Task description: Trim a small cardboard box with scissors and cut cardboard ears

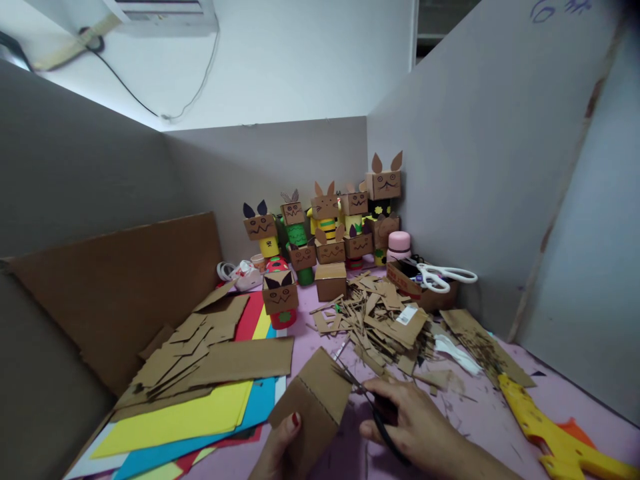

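A folded piece of brown cardboard point(315, 397) is gripped by my left hand point(280, 443), its thumb lying across the lower left part. My right hand point(407, 420) is closed around the black handles of a pair of scissors point(367, 395). The blades meet the upper right edge of the cardboard, and a narrow sliver stands out there. A crease line runs across the middle of the cardboard. The fingers of my left hand behind the piece are hidden.
Cardboard sheets point(245, 360) lie on coloured paper point(175, 417) at left. Cardboard scraps point(385, 320) are heaped at right, by a box point(425, 293) with white scissors point(440, 277). A yellow glue gun point(560, 433) lies front right. Several cardboard animal figures point(325, 207) stand behind.
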Tool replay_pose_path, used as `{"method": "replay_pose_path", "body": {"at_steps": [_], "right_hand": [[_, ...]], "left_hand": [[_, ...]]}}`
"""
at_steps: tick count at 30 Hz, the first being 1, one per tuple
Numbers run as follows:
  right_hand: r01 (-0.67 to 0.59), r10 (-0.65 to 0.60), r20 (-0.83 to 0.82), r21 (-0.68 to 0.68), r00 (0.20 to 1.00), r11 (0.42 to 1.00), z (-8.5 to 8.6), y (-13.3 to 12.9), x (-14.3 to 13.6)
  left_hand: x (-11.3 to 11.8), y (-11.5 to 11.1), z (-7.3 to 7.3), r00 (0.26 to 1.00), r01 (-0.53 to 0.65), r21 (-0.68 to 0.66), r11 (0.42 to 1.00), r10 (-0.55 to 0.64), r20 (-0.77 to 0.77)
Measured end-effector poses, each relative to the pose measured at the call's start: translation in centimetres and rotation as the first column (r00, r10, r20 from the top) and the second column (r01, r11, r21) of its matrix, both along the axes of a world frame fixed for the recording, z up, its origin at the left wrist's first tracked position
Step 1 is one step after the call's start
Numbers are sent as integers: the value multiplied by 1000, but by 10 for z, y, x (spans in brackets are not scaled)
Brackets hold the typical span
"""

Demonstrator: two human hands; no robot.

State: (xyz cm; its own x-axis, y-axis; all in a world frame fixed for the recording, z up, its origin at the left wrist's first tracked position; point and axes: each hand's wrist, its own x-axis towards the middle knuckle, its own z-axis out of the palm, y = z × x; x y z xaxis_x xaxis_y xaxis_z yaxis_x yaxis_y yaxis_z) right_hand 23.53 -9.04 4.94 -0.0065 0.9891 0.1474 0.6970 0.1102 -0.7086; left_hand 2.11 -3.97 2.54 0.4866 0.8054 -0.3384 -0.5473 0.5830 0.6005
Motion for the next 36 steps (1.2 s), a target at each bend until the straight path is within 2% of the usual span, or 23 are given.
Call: {"method": "replay_pose_path", "body": {"at_steps": [7,29,36], "right_hand": [[53,-51,75,-22,996,998,2,-1,-1],[85,-84,108,0,991,996,3,0,0],[79,-81,145,16,986,997,1,-2,1]], "left_hand": [[-1,1,1,999,-45,-13,999,45,-4],[0,-2,6,1000,25,8,1000,-24,-8],[-1,-1,0,1000,-14,-28,999,15,2]]}}
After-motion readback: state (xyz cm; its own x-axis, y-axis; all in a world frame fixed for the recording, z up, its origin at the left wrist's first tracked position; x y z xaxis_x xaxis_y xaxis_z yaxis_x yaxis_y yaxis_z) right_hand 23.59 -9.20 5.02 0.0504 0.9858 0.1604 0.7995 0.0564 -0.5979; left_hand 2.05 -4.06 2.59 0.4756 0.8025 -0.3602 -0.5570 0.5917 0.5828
